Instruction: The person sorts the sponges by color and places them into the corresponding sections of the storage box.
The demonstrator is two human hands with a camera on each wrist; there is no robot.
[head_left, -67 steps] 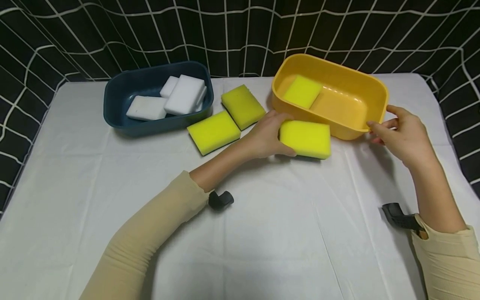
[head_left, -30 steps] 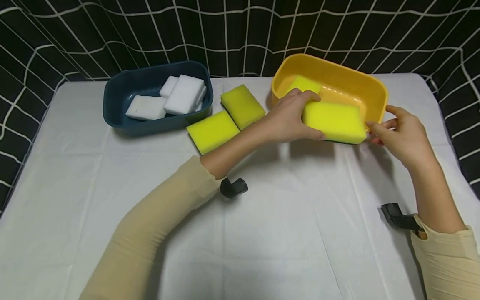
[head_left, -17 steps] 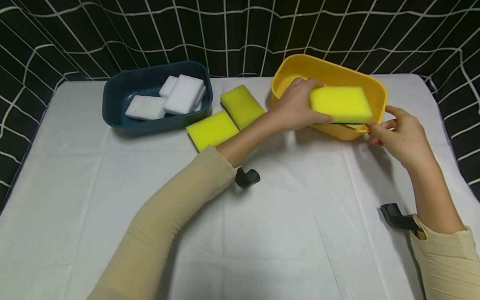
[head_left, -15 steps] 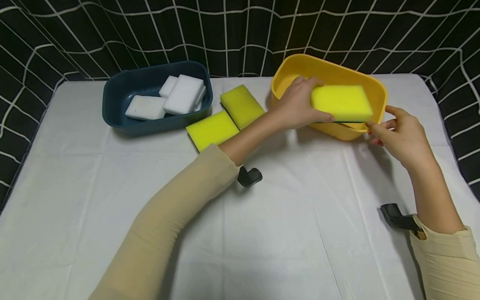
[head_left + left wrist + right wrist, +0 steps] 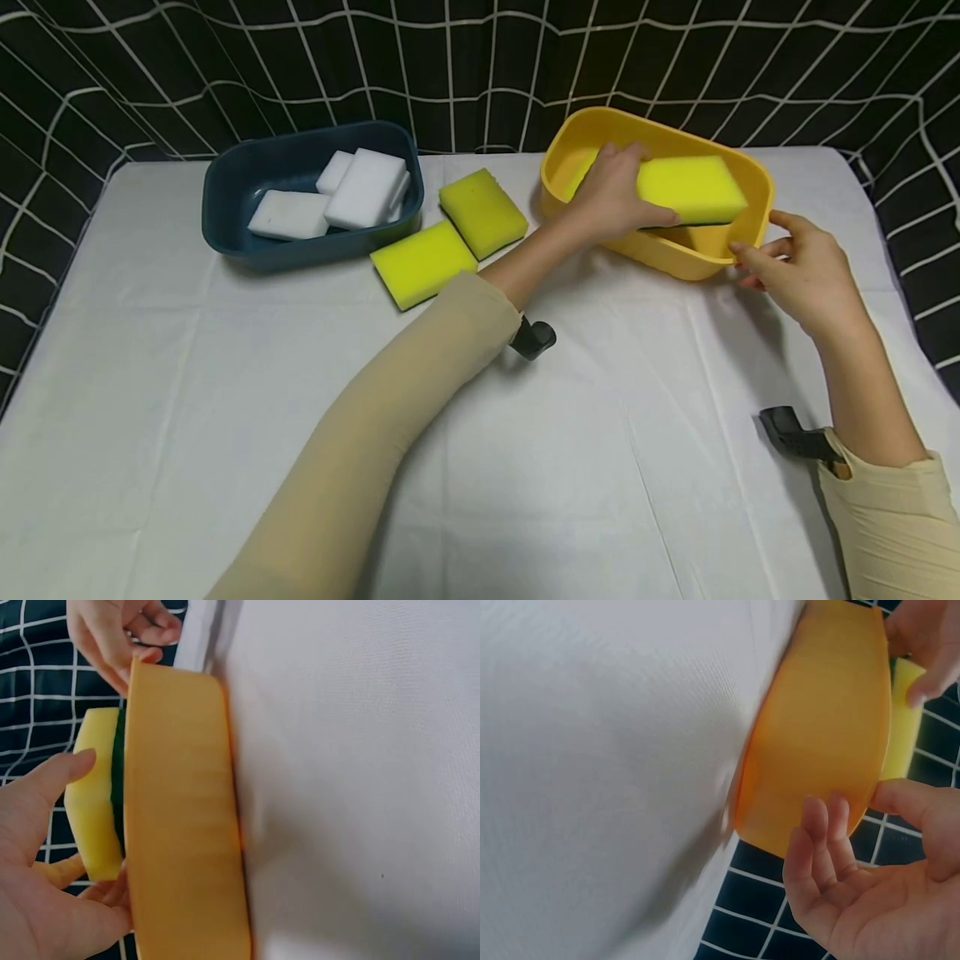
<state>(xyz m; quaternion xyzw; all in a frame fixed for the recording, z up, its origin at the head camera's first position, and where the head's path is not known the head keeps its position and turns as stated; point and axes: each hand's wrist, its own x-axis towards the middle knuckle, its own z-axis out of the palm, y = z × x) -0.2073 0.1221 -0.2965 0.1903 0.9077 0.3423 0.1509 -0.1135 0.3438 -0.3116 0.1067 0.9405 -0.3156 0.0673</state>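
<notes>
My left hand [image 5: 615, 196] grips a yellow sponge [image 5: 693, 190] by its left end, thumb on the near side, over the opening of the yellow bin [image 5: 675, 260]. The sponge's dark green scouring layer [image 5: 118, 780] faces down at rim height in the left wrist view. A second yellow sponge [image 5: 579, 177] lies inside the bin, mostly behind my left hand. At the bin's right corner my right hand [image 5: 806, 271] pinches the rim, its thumb [image 5: 904, 801] on the edge and its other fingers against the outer wall.
Two yellow sponges, one nearer [image 5: 423, 265] and one farther [image 5: 483, 214], lie on the white cloth [image 5: 480, 467] between the bins. A dark blue bin [image 5: 300, 260] at the left holds several white sponges [image 5: 367, 187]. A black, white-gridded cloth [image 5: 480, 75] stands behind.
My left hand has carried the yellow sponge up and rightward from in front of the yellow bin to over its opening. The right hand has stayed at the bin's corner.
</notes>
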